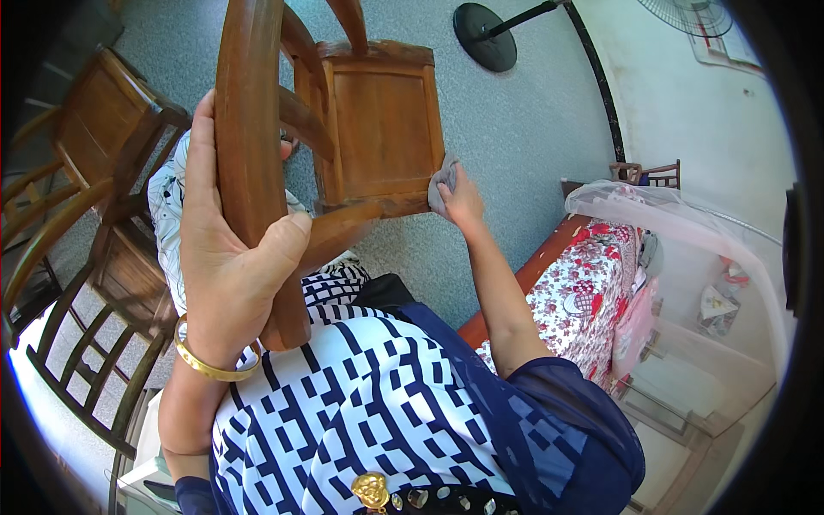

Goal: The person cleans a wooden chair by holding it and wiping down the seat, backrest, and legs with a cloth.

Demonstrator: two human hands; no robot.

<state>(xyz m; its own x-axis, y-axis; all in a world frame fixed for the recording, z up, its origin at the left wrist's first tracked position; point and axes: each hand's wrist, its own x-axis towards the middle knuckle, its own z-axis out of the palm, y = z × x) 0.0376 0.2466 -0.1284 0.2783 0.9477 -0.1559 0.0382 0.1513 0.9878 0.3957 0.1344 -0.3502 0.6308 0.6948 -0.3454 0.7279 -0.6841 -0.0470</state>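
Note:
A brown wooden chair stands before me, its thick top rail (251,129) close to my body and its panelled seat (383,129) beyond. Around the near side of that rail my left hand (235,257) is gripped, thumb on top, with a gold bangle (215,367) at the wrist. My right hand (462,196) pinches a grey cloth (443,183) against the seat's near right corner. Curved back slats (306,119) run from the rail towards the seat. The fingertips of my left hand are partly hidden behind the rail.
Other wooden chairs (106,122) crowd the left side. A black round fan base (486,35) stands on the speckled floor (521,129) at the upper right. To the right is a bed with a floral cover (579,296) and a sheer net (702,225). Patterned white fabric (168,212) shows behind my left hand.

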